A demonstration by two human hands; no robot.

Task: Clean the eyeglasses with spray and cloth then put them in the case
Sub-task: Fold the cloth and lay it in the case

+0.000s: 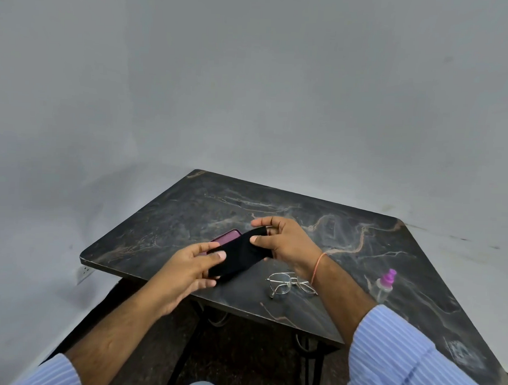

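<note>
Grey plain wall fills the upper half; dark marbled bench (346, 224) sits angled below it, one corner pointing at the wall, near edge running diagonally under both forearms.

Left hand (186, 269) grip: thumb and curled fingers pinch the near-left end of a black case (239, 255). Right hand (285, 242) grip: thumb and fingers pinch the far-right end of the same case. Case is held between the two hands, just above the bench; can't tell whether it is open or closed. A purple-pink panel (226, 238) shows just beyond the left grip, behind the case's far-left edge; part of the case or a separate item, can't tell.

Eyeglasses (290, 284) lie on the bench below the right grip, close under the right wrist, thin metal frame, temples folded. They sit near the bench's near edge, apart from the case.

Spray bottle (385, 286), clear body with purple top, lies tilted on the bench to the right of the right forearm, well apart from the glasses.

Orange thread band (318, 266) on the right wrist. Striped light-blue sleeves (408, 359) pushed up on both arms.

Open bench surface beyond both grips toward the far corner, and to the right past the bottle toward the right edge. Left of the left grip the bench ends at its rounded left corner; pale floor and a wall socket (84, 272) lie past it. Dark floor and black bench legs (189, 348) show under the near edge between the forearms.
</note>
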